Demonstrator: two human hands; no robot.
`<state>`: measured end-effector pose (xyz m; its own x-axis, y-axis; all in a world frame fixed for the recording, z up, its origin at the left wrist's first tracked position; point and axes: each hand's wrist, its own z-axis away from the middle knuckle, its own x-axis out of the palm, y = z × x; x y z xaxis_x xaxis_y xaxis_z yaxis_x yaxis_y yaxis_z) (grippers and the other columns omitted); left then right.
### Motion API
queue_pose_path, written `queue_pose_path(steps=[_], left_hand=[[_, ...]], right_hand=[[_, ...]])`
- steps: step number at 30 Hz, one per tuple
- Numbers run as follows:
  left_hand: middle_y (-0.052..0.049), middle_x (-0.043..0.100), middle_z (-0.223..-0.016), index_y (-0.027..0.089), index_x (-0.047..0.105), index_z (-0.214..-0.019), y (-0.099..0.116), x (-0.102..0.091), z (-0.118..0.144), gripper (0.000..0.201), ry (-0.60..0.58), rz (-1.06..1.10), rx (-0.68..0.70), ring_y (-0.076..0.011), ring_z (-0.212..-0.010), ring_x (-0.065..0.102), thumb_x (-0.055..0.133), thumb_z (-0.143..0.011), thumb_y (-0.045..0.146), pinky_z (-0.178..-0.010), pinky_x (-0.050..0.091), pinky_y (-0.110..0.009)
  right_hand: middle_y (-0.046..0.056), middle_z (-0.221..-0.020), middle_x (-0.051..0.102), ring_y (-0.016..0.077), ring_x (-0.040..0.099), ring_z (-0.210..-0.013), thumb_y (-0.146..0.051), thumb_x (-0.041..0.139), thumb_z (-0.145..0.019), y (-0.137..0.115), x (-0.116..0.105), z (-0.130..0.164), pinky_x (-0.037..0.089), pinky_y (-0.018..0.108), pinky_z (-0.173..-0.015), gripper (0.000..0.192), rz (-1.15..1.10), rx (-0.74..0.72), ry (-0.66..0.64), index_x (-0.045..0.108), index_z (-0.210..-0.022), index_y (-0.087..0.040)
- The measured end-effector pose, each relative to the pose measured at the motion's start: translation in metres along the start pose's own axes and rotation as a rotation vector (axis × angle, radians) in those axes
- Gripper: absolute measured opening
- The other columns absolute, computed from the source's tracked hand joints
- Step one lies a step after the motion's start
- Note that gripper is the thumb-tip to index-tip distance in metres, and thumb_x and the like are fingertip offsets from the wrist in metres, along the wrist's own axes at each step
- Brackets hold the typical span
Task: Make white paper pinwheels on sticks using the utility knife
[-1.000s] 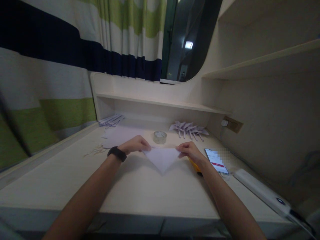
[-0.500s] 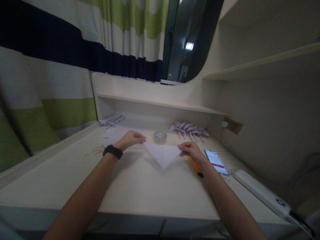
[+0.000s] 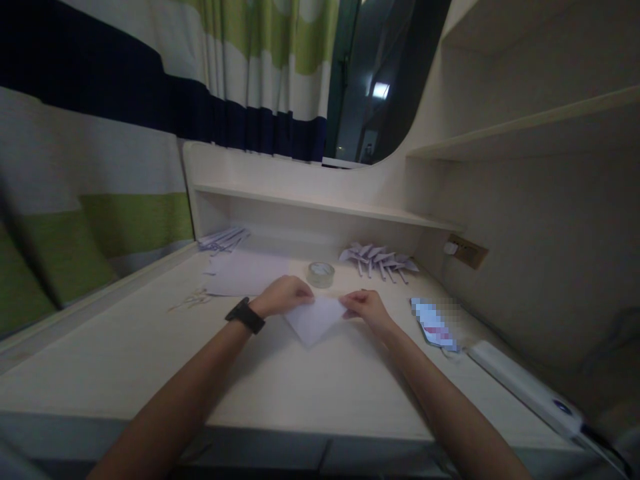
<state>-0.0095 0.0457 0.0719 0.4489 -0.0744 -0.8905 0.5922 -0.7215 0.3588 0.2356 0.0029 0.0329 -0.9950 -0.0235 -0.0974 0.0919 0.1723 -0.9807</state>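
A white sheet of paper [image 3: 312, 324], folded to a triangle with its point toward me, is held just over the desk. My left hand [image 3: 285, 295] is closed, with thumb and fingers pinching the paper's far edge; it covers the left corner. At the right corner, my right hand [image 3: 369, 309] pinches the paper between thumb and fingers. A roll of clear tape [image 3: 321, 275] lies just beyond the paper. Flat white paper [image 3: 245, 270] rests behind my left hand.
Several paper pinwheels [image 3: 379, 259] lie at the back right, and rolled paper sticks [image 3: 223, 240] at the back left. Small thin sticks [image 3: 193, 300] lie left. A phone [image 3: 434, 325] and a long white device [image 3: 523, 387] line the right side of the desk [image 3: 320, 393].
My left hand has moved right along the paper's top edge, and my right hand slightly left, so they are closer together. The yellow object near my right wrist is now hidden.
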Motion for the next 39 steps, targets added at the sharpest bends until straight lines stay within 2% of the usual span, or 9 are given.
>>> queue_pose_path(steps=[7, 10, 16, 20, 24, 31, 34, 36, 39], left_hand=[[-0.003, 0.068, -0.063, 0.012, 0.074, -0.073, 0.019, 0.002, 0.0, 0.023, -0.152, 0.185, 0.121, -0.013, -0.058, 0.056, 0.058, -0.077, 0.028, -0.054, 0.033, -0.021], [-0.002, 0.068, -0.062, 0.012, 0.074, -0.072, 0.027, 0.007, 0.003, 0.022, -0.221, 0.253, 0.16, -0.0126, -0.056, 0.055, 0.057, -0.076, 0.026, -0.052, 0.033, -0.021], [-0.003, 0.07, -0.066, 0.013, 0.076, -0.076, 0.018, 0.025, -0.001, 0.02, -0.26, 0.348, 0.059, -0.0152, -0.058, 0.058, 0.064, -0.069, 0.026, -0.052, 0.036, -0.021], [-0.004, 0.071, -0.068, 0.013, 0.076, -0.075, 0.009, 0.027, -0.003, 0.02, -0.303, 0.439, 0.039, -0.0156, -0.06, 0.059, 0.066, -0.066, 0.029, -0.055, 0.039, -0.022], [-0.005, 0.072, -0.07, 0.014, 0.076, -0.073, 0.005, 0.016, -0.001, 0.019, -0.308, 0.47, -0.003, -0.0159, -0.062, 0.06, 0.067, -0.065, 0.028, -0.057, 0.041, -0.022], [-0.004, 0.071, -0.066, 0.015, 0.075, -0.072, -0.013, 0.003, 0.004, 0.019, -0.29, 0.479, -0.109, -0.0138, -0.056, 0.057, 0.069, -0.062, 0.03, -0.054, 0.039, -0.023], [-0.005, 0.071, -0.068, 0.015, 0.075, -0.072, -0.019, 0.002, 0.005, 0.021, -0.261, 0.471, -0.127, -0.0145, -0.058, 0.057, 0.07, -0.062, 0.033, -0.056, 0.039, -0.023], [-0.005, 0.071, -0.068, 0.015, 0.075, -0.073, -0.019, 0.001, 0.005, 0.022, -0.259, 0.465, -0.132, -0.0145, -0.058, 0.057, 0.069, -0.062, 0.034, -0.055, 0.039, -0.023], [-0.004, 0.069, -0.065, 0.014, 0.075, -0.074, -0.011, 0.002, 0.005, 0.024, -0.284, 0.435, -0.119, -0.0127, -0.054, 0.054, 0.066, -0.065, 0.034, -0.05, 0.036, -0.022]], right_hand=[[0.005, -0.065, 0.067, 0.0126, 0.056, -0.057, -0.045, 0.073, -0.068, -0.014, -0.005, 0.008, 0.043, 0.024, -0.056, 0.035, 0.256, -0.074, -0.291, 0.073, -0.074, -0.01], [0.005, -0.066, 0.066, 0.0119, 0.053, -0.055, -0.044, 0.069, -0.07, -0.021, 0.004, 0.014, 0.039, 0.023, -0.052, 0.036, 0.286, -0.016, -0.391, 0.073, -0.081, -0.01], [-0.002, -0.048, 0.052, 0.0075, 0.04, -0.046, -0.032, 0.063, -0.071, -0.029, 0.018, 0.023, 0.028, 0.02, -0.044, 0.025, 0.431, -0.007, -0.466, 0.069, -0.061, -0.01], [-0.004, -0.044, 0.044, 0.0061, 0.034, -0.044, -0.03, 0.061, -0.072, -0.032, 0.016, 0.024, 0.024, 0.02, -0.042, 0.026, 0.451, -0.003, -0.485, 0.066, -0.056, -0.01], [-0.004, -0.046, 0.048, 0.0062, 0.037, -0.044, -0.03, 0.062, -0.071, -0.031, 0.008, 0.02, 0.027, 0.02, -0.043, 0.024, 0.461, -0.014, -0.496, 0.069, -0.06, -0.01], [0.004, -0.063, 0.068, 0.0136, 0.06, -0.057, -0.031, 0.066, -0.067, -0.039, -0.014, 0.019, 0.048, 0.025, -0.06, 0.021, 0.401, 0.077, -0.562, 0.074, -0.068, -0.011], [0.008, -0.07, 0.071, 0.0166, 0.065, -0.063, -0.029, 0.067, -0.065, -0.042, -0.029, 0.017, 0.051, 0.029, -0.065, 0.021, 0.388, 0.126, -0.595, 0.075, -0.073, -0.011], [0.008, -0.07, 0.071, 0.0174, 0.065, -0.064, -0.03, 0.067, -0.066, -0.042, -0.035, 0.014, 0.051, 0.029, -0.066, 0.022, 0.385, 0.099, -0.54, 0.074, -0.074, -0.011], [0.009, -0.075, 0.071, 0.0178, 0.064, -0.07, -0.036, 0.065, -0.071, -0.035, -0.028, 0.01, 0.049, 0.028, -0.066, 0.028, 0.427, -0.06, -0.336, 0.074, -0.076, -0.01]])
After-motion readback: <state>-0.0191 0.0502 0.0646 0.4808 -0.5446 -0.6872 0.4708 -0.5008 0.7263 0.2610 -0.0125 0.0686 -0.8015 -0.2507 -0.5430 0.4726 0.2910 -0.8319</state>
